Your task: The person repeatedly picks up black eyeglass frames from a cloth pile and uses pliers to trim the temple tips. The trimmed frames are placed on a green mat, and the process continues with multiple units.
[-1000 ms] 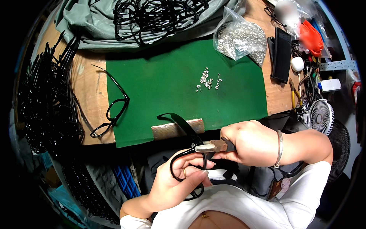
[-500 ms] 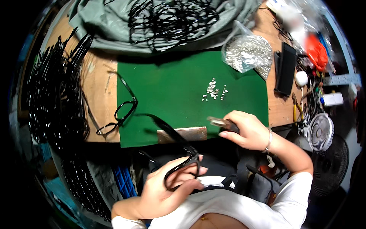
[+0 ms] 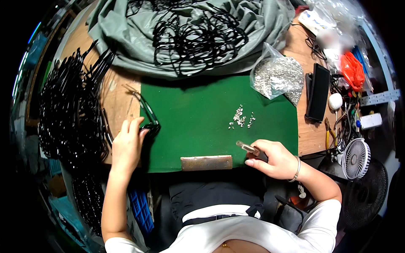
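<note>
At the left edge of the green mat (image 3: 194,114), my left hand (image 3: 128,143) closes thumb and fingers on black eyeglass frames (image 3: 151,120). Their temples point up and away; the hand hides part of the fronts, and I cannot tell if one or two pairs lie there. My right hand (image 3: 274,159) is wrapped around what look like pliers (image 3: 249,147), metal jaws pointing left above the mat. Small silvery parts (image 3: 239,119) lie scattered beyond them. A textured metal-faced block (image 3: 206,162) sits at the mat's near edge.
Black frames are piled on grey cloth (image 3: 126,55) at the back and bunched (image 3: 71,114) at left. A plastic bag of silvery parts (image 3: 278,76) lies at the mat's far right. Further right are a black phone-like slab (image 3: 317,92), yellow-handled pliers (image 3: 329,135) and a small fan (image 3: 356,158).
My left hand has gone from near my body, where it held a black eyeglass frame, to the frames at the mat's left edge. My right hand keeps its tool in nearly the same place.
</note>
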Demonstrator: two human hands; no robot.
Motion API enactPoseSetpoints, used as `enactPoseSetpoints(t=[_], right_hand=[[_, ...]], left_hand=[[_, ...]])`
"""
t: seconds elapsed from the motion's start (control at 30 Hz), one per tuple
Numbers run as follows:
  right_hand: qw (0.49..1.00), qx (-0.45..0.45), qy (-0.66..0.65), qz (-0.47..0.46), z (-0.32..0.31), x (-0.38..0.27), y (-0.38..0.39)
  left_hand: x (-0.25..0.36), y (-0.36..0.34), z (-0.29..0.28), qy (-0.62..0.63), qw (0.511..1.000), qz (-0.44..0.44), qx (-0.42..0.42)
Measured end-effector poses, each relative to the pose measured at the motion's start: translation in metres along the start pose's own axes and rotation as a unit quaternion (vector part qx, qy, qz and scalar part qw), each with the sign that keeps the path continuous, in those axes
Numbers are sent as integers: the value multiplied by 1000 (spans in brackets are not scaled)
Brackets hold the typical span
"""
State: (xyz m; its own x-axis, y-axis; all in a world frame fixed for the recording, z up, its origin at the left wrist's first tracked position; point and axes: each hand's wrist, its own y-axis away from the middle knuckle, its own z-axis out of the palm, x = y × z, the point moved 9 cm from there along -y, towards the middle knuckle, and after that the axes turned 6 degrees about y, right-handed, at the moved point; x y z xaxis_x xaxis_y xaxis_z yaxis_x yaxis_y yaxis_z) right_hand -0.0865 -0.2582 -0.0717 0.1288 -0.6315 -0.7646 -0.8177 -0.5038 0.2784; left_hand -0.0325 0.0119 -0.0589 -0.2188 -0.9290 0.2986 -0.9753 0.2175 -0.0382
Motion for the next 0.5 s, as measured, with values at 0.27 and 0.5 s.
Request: enactPoseSetpoints(t=[0.27, 0.5], right_hand=[[1000, 15, 24, -14, 6, -3, 4], [994, 17, 102, 17, 1, 7, 24]], left_hand=[[109, -90, -27, 64, 950, 181, 245], [132, -85, -20, 415, 891, 181, 7]])
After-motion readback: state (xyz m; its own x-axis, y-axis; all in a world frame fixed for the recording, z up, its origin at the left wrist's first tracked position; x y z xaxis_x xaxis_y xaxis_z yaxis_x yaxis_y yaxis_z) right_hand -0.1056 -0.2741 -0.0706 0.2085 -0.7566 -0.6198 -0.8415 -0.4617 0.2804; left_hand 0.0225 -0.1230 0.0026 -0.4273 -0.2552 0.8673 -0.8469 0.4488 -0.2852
